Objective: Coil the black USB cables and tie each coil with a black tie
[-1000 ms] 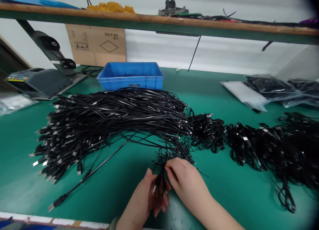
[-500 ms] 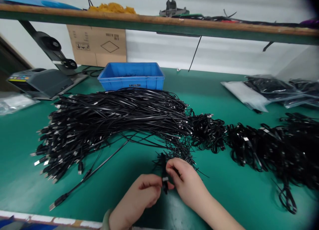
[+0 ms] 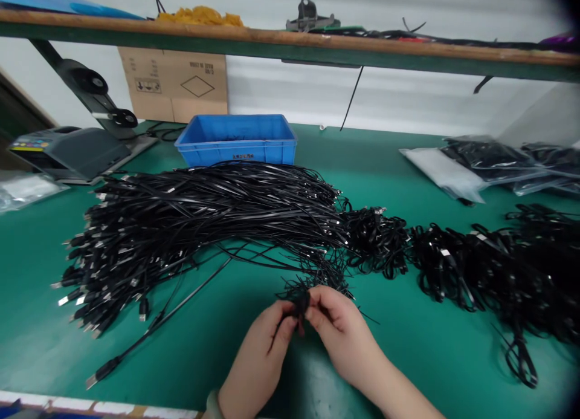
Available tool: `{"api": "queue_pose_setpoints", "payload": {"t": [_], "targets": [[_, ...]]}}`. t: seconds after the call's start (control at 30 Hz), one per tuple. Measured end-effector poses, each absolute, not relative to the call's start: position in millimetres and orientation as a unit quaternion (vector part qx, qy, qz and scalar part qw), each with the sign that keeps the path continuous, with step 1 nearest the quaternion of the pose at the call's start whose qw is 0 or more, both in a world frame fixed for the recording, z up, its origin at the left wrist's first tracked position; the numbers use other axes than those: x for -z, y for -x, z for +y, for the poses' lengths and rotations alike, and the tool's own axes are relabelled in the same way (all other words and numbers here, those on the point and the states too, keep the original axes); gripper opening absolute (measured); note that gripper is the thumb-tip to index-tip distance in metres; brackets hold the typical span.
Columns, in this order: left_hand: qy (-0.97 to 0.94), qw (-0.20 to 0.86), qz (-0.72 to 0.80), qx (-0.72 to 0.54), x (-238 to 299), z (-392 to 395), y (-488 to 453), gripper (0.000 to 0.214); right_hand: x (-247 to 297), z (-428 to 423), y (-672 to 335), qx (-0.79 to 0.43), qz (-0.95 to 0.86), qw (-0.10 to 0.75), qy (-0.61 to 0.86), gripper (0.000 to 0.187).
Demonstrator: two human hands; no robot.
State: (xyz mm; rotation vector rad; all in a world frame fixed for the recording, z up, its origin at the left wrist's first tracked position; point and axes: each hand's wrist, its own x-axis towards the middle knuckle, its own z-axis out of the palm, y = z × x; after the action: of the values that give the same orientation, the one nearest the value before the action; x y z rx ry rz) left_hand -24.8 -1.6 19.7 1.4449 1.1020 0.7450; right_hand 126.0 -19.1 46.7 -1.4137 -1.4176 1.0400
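hands pinching tangled black cables

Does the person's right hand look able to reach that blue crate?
Probably, once it lets go. The right hand is pinching a small bunch of black cables, and the large heap of black USB cables lies between it and the blue plastic crate, but the way over the heap looks free.
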Motion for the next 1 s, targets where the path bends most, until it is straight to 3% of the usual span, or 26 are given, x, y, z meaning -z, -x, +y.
{"api": "queue_pose_setpoints", "payload": {"t": [0.1, 0.2, 0.27, 0.33, 0.43, 0.5, 0.57, 0.7, 1.0], "targets": [[-0.432, 0.767, 0.359, -0.309, -14.1, -8.3, 14.7, 0.035, -38.8, -20.9, -122.1, -0.38, -0.579, 0.479, 0.539, 0.01], [-0.316, 0.871, 0.264, -0.268, -11.8, -8.6, 9.9, 0.042, -30.9, -20.9, -118.6, -0.501, -0.477, 0.553, 0.464, 0.011], [-0.345, 0.85, 0.308, -0.253, -13.9, -4.5, 11.0, 0.039, -31.0, -17.3, -126.7, -0.559, -0.428, 0.569, 0.424, 0.026], [-0.411, 0.784, 0.386, -0.258, -17.0, 1.5, 14.5, 0.035, -36.6, -9.1, -149.9, -0.514, -0.459, 0.566, 0.452, 0.034], [-0.473, 0.723, 0.437, -0.25, -18.7, 9.0, 21.6, 0.035, -48.9, 11.1, -210.6, -0.23, -0.57, 0.527, 0.587, 0.018], [-0.485, 0.719, 0.439, -0.235, -16.9, 11.1, 25.5, 0.033, -54.0, 27.3, -254.1, -0.027, -0.62, 0.455, 0.638, 0.018], [-0.489, 0.716, 0.442, -0.231, -14.3, 11.4, 27.7, 0.031, -54.9, 42.8, -283.9, 0.05, -0.655, 0.376, 0.654, 0.021], [-0.508, 0.693, 0.454, -0.235, -15.1, 12.5, 26.4, 0.027, -52.1, 66.2, -273.1, 0.045, -0.683, 0.323, 0.654, 0.027], [-0.581, 0.594, 0.483, -0.276, -44.2, 18.9, 29.5, 0.021, -61.1, 114.8, -168.9, 0.001, -0.674, 0.304, 0.673, 0.013]]}}
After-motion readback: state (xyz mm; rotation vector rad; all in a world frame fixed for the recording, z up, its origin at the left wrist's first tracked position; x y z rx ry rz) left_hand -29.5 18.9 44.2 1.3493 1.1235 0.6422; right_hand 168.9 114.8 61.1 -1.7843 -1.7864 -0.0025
